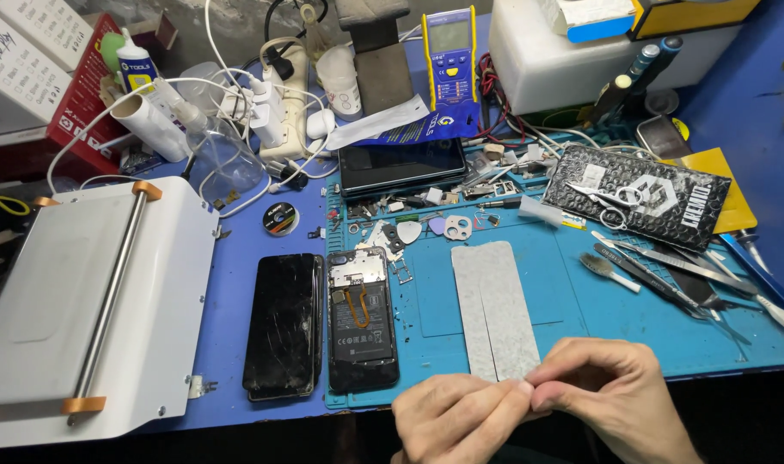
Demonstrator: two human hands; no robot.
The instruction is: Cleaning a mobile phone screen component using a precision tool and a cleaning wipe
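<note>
Pinching the grey strip's (493, 305) near end with both hands (461, 418) (611, 397), it runs away from me; opened phone (362, 320) lies left.

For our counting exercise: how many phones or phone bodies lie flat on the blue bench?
3. A cracked black phone left of the mat, an opened phone body beside it showing its battery, and a dark phone farther back under the yellow meter. Clutter may hide others.
</note>
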